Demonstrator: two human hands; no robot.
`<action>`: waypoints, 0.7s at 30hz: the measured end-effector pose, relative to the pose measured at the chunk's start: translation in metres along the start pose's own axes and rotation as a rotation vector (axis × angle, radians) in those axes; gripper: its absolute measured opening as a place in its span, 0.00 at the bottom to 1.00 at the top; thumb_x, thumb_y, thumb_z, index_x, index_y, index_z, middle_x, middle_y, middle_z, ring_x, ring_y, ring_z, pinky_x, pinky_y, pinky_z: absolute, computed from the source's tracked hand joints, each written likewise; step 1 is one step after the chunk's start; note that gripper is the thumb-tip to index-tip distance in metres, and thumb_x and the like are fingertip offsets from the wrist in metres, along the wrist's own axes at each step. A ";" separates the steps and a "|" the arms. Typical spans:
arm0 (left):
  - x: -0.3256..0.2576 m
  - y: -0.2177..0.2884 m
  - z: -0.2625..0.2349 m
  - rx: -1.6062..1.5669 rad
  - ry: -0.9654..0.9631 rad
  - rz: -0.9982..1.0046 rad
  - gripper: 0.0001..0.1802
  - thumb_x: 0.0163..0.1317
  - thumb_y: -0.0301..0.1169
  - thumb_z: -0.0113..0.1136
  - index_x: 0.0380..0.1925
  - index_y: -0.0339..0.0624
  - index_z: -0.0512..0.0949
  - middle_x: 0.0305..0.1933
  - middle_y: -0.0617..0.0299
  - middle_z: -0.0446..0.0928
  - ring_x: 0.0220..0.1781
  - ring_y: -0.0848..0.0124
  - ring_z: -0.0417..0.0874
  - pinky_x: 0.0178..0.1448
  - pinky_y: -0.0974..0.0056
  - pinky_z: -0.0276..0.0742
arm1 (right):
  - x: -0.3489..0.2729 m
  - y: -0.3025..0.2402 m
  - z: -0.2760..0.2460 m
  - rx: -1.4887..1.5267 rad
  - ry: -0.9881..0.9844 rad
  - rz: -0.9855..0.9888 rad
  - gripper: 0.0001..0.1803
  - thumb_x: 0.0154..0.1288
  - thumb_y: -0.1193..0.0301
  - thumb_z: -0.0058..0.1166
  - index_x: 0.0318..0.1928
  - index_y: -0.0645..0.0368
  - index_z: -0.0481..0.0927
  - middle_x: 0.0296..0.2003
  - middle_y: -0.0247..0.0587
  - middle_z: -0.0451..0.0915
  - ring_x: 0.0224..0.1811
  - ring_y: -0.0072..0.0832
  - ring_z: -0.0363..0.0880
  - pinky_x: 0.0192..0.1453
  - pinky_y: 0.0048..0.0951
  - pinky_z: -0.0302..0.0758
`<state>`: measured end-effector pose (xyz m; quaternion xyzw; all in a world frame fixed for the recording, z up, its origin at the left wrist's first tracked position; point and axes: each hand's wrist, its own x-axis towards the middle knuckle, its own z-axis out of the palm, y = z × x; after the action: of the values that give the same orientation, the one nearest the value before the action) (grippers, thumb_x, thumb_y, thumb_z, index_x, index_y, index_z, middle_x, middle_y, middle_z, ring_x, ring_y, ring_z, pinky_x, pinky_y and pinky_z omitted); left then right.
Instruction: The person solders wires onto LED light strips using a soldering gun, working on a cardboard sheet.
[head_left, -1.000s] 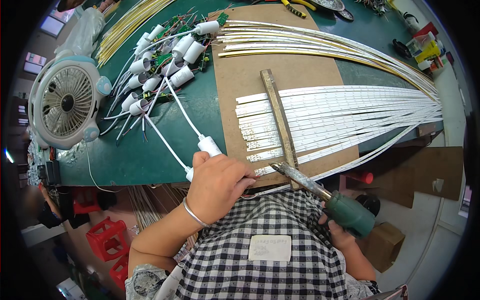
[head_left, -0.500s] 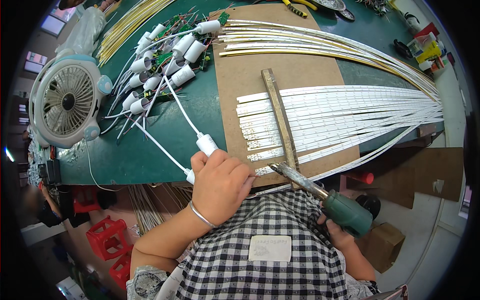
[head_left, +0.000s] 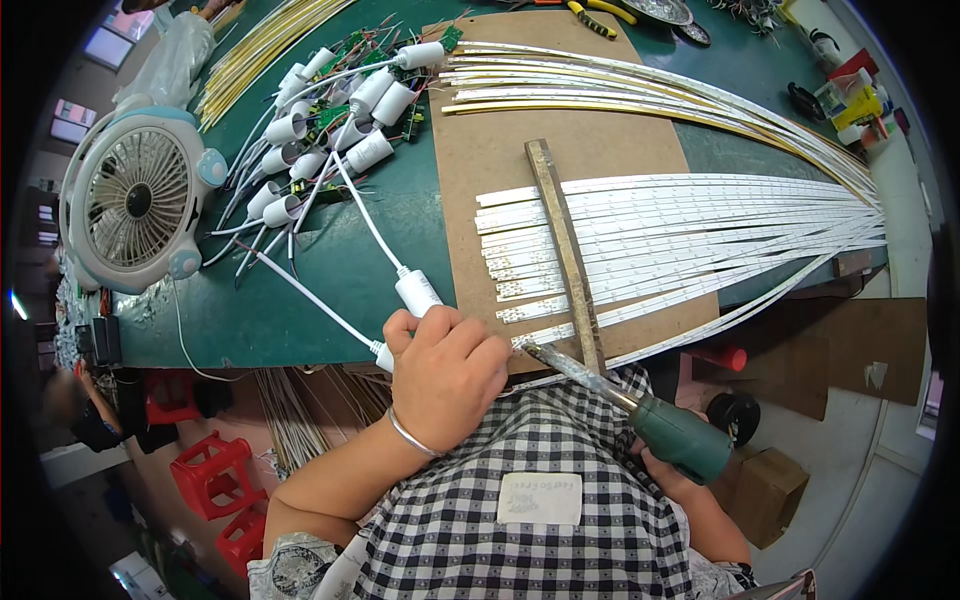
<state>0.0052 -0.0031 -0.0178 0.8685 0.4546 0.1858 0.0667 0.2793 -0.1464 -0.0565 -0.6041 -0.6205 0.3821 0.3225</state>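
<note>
From the head camera, the left hand point(head_left: 447, 375) is curled over the near end of a white strip point(head_left: 640, 305) at the brown board's point(head_left: 480, 180) front edge, beside a white plug point(head_left: 417, 292). The right hand point(head_left: 668, 478) grips a green-handled soldering iron point(head_left: 640, 415), its tip touching the strip just beside the left fingers.

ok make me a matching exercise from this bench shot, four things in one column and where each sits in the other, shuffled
Things:
1. small fan
2. soldering iron
3. flat metal bar
4. red plastic stools

Places:
A. lying across the white LED strips on the brown board
B. on the floor, under the bench's left side
C. at the left end of the green bench top
D. in the right hand, tip by the board's near edge

Pairs: 1-C, 2-D, 3-A, 4-B
</note>
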 end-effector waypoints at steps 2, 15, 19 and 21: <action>-0.001 0.000 0.000 -0.001 0.002 -0.002 0.08 0.44 0.30 0.64 0.25 0.52 0.76 0.28 0.72 0.70 0.39 0.69 0.72 0.46 0.55 0.55 | 0.003 -0.004 0.000 0.084 -0.012 0.014 0.17 0.46 0.73 0.66 0.40 0.61 0.79 0.35 0.41 0.81 0.35 0.34 0.81 0.44 0.30 0.75; 0.001 0.001 -0.001 -0.054 0.076 0.017 0.09 0.41 0.28 0.67 0.25 0.51 0.78 0.26 0.72 0.72 0.35 0.70 0.71 0.44 0.58 0.54 | 0.002 -0.001 0.000 0.020 -0.010 -0.015 0.18 0.47 0.73 0.65 0.41 0.62 0.79 0.37 0.42 0.81 0.37 0.34 0.81 0.44 0.30 0.75; 0.002 0.001 -0.001 -0.067 0.080 0.003 0.09 0.42 0.28 0.68 0.25 0.51 0.78 0.26 0.72 0.72 0.35 0.70 0.72 0.44 0.58 0.54 | -0.005 0.005 0.002 0.011 0.025 0.020 0.18 0.48 0.73 0.65 0.41 0.63 0.79 0.37 0.42 0.81 0.37 0.33 0.81 0.45 0.30 0.75; 0.002 0.001 -0.001 -0.078 0.055 0.000 0.09 0.42 0.28 0.68 0.24 0.51 0.78 0.26 0.72 0.72 0.35 0.70 0.72 0.44 0.58 0.54 | -0.005 0.007 0.003 0.044 0.023 0.017 0.18 0.47 0.73 0.65 0.41 0.63 0.79 0.37 0.42 0.81 0.37 0.33 0.81 0.45 0.30 0.75</action>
<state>0.0067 -0.0022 -0.0161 0.8597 0.4489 0.2273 0.0877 0.2804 -0.1516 -0.0635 -0.6065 -0.6031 0.3912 0.3397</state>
